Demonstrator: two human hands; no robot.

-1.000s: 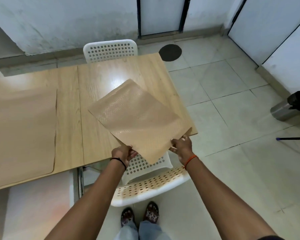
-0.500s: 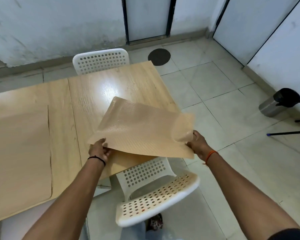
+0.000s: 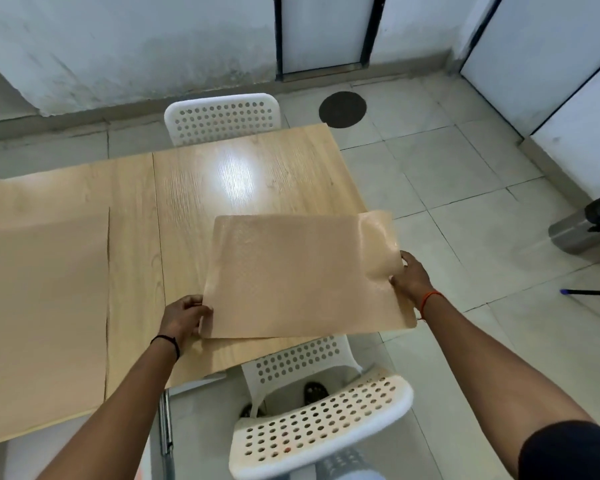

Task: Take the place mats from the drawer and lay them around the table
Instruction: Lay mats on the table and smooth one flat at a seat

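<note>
A tan textured place mat [image 3: 302, 275] hovers low over the near right corner of the wooden table [image 3: 222, 188]. My left hand [image 3: 184, 317] grips its near left corner, and my right hand [image 3: 409, 275] pinches its right edge, which curls up over the table's side. The mat lies almost square to the table edge and overhangs it on the right. Another tan place mat [image 3: 42, 306] lies flat on the left part of the table.
One white perforated chair [image 3: 312, 420] stands right below me at the table's near side; a second white chair [image 3: 222, 116] is at the far side. On the tiled floor at right are a steel bin [image 3: 582, 233] and a dark pole [image 3: 589, 292].
Both hands have turned the mat from a diagonal to square with the table, spread apart to its two sides, and brought it lower and flatter over the near right corner.
</note>
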